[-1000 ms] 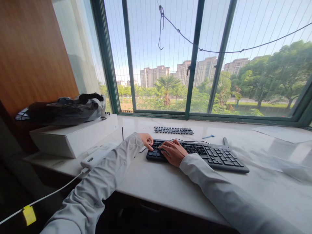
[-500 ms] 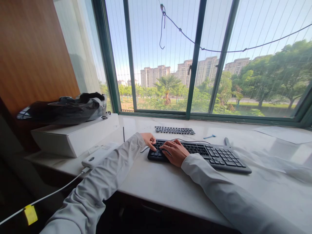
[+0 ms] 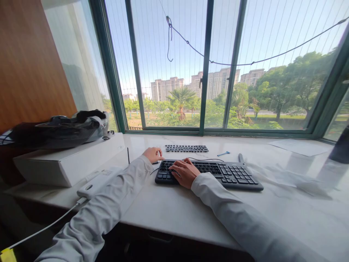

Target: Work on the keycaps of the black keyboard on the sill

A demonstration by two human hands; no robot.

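Note:
A black keyboard (image 3: 231,178) lies on the white marble counter, with bare key positions in its main block and keycaps on its right side. My right hand (image 3: 185,174) rests over its left half, fingers spread across the key area. Just off the keyboard's upper left corner is my left hand (image 3: 153,155), its fingers curled together. Whatever they may hold is hidden. Loose black keycaps (image 3: 187,148) stand in rows behind the keyboard. To their right lie a small blue tool (image 3: 223,154) and a grey-handled object (image 3: 241,158).
At left, a white box (image 3: 65,156) carries a dark bag-like bundle (image 3: 60,129). A white power bank (image 3: 95,183) with a white cable sits before it. Crumpled clear plastic (image 3: 289,178) and a paper sheet (image 3: 298,147) lie right. A window (image 3: 174,129) closes off the back.
My left hand has drawn away from the keyboard's left keys to beside its upper left corner. My right hand stays on the keyboard. The whole view has shifted to the right.

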